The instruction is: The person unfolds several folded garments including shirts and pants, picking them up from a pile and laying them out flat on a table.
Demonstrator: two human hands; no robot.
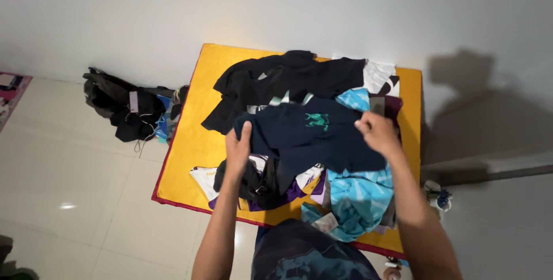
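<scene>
1. In the head view, we see our left hand (237, 152) pinching the left edge of a navy shirt (314, 133) — fingers closed on the cloth, thumb up along its side.
2. Our right hand (377, 132) is clamped on the same shirt's right edge, near its upper corner.
3. The navy shirt, with a small green emblem (317, 120) on its chest, is stretched between both hands above a heap of clothes, touching the garments under it.
4. The heap lies on a yellow mat (190, 159) with a red border — the mat sits on the pale tiled floor (75, 199) against a white wall (230, 9).
5. In the heap we make out a black shirt (276, 81) behind the navy one, a light blue patterned garment (360, 199) in front, and purple-and-white cloth (299, 185) beneath.
6. A dark bag (124, 110) rests on the floor just left of the mat.
</scene>
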